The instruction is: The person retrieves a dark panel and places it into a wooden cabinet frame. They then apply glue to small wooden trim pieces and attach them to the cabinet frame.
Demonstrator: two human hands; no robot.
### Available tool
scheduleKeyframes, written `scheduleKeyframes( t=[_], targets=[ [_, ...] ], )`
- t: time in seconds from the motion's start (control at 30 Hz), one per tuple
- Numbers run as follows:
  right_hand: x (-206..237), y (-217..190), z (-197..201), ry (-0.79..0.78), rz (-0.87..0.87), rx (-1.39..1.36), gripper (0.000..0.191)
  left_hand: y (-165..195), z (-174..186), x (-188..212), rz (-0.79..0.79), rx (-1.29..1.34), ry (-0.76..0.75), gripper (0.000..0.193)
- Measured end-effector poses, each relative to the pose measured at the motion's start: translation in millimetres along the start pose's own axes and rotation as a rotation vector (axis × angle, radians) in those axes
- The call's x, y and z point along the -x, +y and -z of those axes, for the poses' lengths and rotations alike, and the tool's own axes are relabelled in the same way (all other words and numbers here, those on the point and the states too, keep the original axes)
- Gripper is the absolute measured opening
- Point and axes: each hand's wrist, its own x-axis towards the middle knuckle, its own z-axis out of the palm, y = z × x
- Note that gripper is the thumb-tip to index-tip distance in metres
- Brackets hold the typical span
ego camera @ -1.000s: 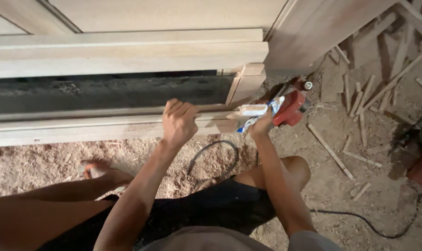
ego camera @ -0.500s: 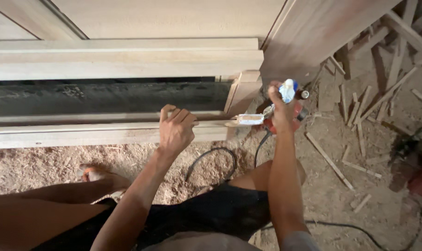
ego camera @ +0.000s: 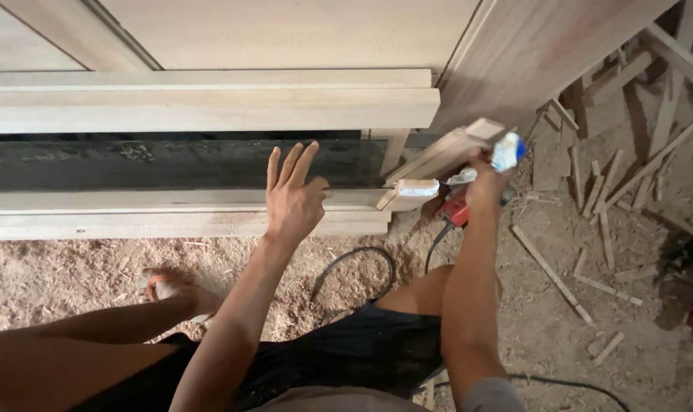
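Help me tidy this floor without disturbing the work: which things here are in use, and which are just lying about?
In use:
- white-and-blue tube in the right hand
- short wood piece by that hand
- long wooden rail under the open left hand

Lying about:
- wood offcuts on the sawdust
- red power tool and its black cable

Sawdust (ego camera: 79,267) covers the ground in front of me, and a black cable (ego camera: 358,263) loops across it near my knee. To my right, thin wood offcuts (ego camera: 590,198) lie scattered over the dirt, with a large wooden panel (ego camera: 545,53) leaning above them. My bare foot (ego camera: 175,290) rests on the sawdust at the left, and a red power tool (ego camera: 455,210) lies on the ground beside the stacked timber.
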Motion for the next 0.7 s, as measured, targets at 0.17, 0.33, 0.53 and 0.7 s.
scheduleKeyframes(
  t=[0.17,0.33,0.53,0.7],
  targets=[
    [7,9,-14,0.047,-0.153,-0.560,0.035,-4,-10,-5,0.032,-0.105,0.092,0.010],
    [-1,4,-18,-0.012,-0.095,-0.695,0.048,-7,-19,-7,0.078,-0.182,0.121,0.013],
    [-36,-21,27,0.075,0.003,-0.689,0.071,0,-26,-5,0.158,-0.241,0.007,0.034],
    [-24,-36,51,0.194,0.171,-0.438,0.074,2,-31,-2,0.207,-0.263,-0.097,0.047]
  ],
)
